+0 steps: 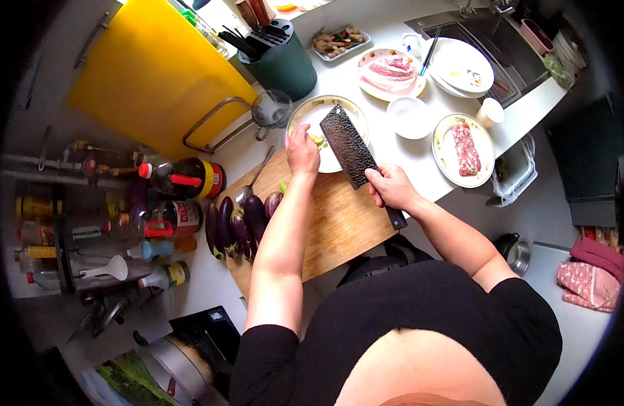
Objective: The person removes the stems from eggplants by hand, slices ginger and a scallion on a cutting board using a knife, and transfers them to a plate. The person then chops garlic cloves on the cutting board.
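Observation:
My right hand point(391, 186) is closed round the handle of a black cleaver point(351, 145), whose dimpled blade lies over the right part of a white plate point(334, 103) with a patterned rim. Over that plate's left edge is my left hand point(303, 150), its fingers close to small pale green pieces point(317, 140); whether it grips any of them is unclear. Below both hands lies a wooden cutting board point(339, 223). Several purple eggplants point(225, 223) rest on the board's left side, partly hidden by my left forearm. A metal spoon point(256, 177) lies beside them.
Beyond the board stand a green knife holder point(285, 66), a glass cup point(271, 108), a white bowl point(409, 117) and plates of meat point(392, 69), point(466, 149). Stacked plates point(461, 65) sit near the sink point(511, 57). Bottles point(190, 177) line the left side.

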Demonstrator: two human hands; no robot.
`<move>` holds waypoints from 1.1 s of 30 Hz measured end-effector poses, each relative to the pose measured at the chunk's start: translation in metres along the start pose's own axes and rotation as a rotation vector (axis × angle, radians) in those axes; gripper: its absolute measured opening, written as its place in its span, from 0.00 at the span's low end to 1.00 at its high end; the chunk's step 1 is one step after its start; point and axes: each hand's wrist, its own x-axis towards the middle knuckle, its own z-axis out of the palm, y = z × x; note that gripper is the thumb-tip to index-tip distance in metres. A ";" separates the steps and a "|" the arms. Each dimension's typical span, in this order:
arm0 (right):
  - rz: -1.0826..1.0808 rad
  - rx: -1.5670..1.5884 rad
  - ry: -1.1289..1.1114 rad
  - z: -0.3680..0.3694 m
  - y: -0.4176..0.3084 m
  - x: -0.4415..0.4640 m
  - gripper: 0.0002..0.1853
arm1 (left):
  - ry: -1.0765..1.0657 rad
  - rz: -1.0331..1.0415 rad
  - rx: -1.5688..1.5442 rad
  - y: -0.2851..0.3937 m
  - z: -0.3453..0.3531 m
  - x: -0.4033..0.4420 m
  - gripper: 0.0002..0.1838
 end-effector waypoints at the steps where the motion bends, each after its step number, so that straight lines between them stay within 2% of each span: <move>1: -0.002 -0.005 -0.009 -0.002 0.000 0.000 0.13 | 0.009 -0.005 0.002 0.004 -0.008 -0.003 0.12; 4: -0.040 -0.090 -0.006 -0.006 -0.004 -0.007 0.14 | 0.159 0.114 -0.140 0.019 -0.040 -0.026 0.13; 6: -0.069 -0.136 -0.025 -0.011 -0.007 -0.016 0.14 | 0.152 0.110 -0.160 0.035 -0.073 -0.063 0.12; 8: -0.096 -0.212 -0.015 -0.016 -0.006 -0.024 0.14 | 0.098 0.027 -0.010 0.027 -0.092 -0.113 0.10; 9: -0.097 -0.215 -0.026 -0.018 -0.004 -0.028 0.14 | 0.169 0.113 0.045 0.021 -0.095 -0.136 0.09; 11: -0.131 -0.305 -0.067 -0.020 0.000 -0.034 0.14 | 0.131 -0.018 0.081 0.011 -0.103 -0.181 0.08; 13: -0.101 -0.333 -0.094 -0.021 0.004 -0.037 0.14 | 0.140 -0.084 0.256 0.011 -0.110 -0.210 0.10; 15: -0.171 -0.480 -0.109 -0.018 0.008 -0.040 0.15 | 0.129 -0.142 0.349 0.007 -0.113 -0.227 0.11; 17: -0.170 -0.483 -0.121 -0.011 0.008 -0.043 0.15 | 0.115 -0.198 0.437 0.002 -0.112 -0.237 0.11; 19: 0.014 -0.453 -0.160 -0.001 0.005 -0.047 0.14 | -0.017 -0.329 0.374 -0.003 -0.109 -0.240 0.10; 20: -0.112 -0.629 -0.156 0.000 0.011 -0.043 0.14 | -0.043 -0.296 0.359 0.000 -0.108 -0.237 0.09; 21: -0.109 -0.633 -0.156 0.001 0.015 -0.043 0.14 | -0.044 -0.299 0.355 0.005 -0.108 -0.235 0.09; 23: -0.350 -0.903 -0.110 0.007 0.017 -0.044 0.13 | -0.213 -0.353 0.160 0.021 -0.105 -0.235 0.09; 25: -0.316 -0.944 -0.116 0.014 0.013 -0.047 0.13 | -0.221 -0.358 0.077 0.028 -0.104 -0.240 0.09; 27: -0.393 -0.998 -0.119 0.019 0.015 -0.048 0.12 | -0.328 -0.359 0.105 0.030 -0.104 -0.246 0.11; 29: -0.393 -1.036 -0.143 0.026 0.018 -0.047 0.10 | -0.342 -0.354 0.081 0.032 -0.104 -0.243 0.11; 31: -0.526 -1.047 -0.130 0.033 0.025 -0.044 0.11 | -0.452 -0.453 0.049 0.033 -0.102 -0.233 0.12; 33: -0.520 -1.077 -0.150 0.037 0.025 -0.043 0.13 | -0.436 -0.420 0.119 0.030 -0.097 -0.217 0.13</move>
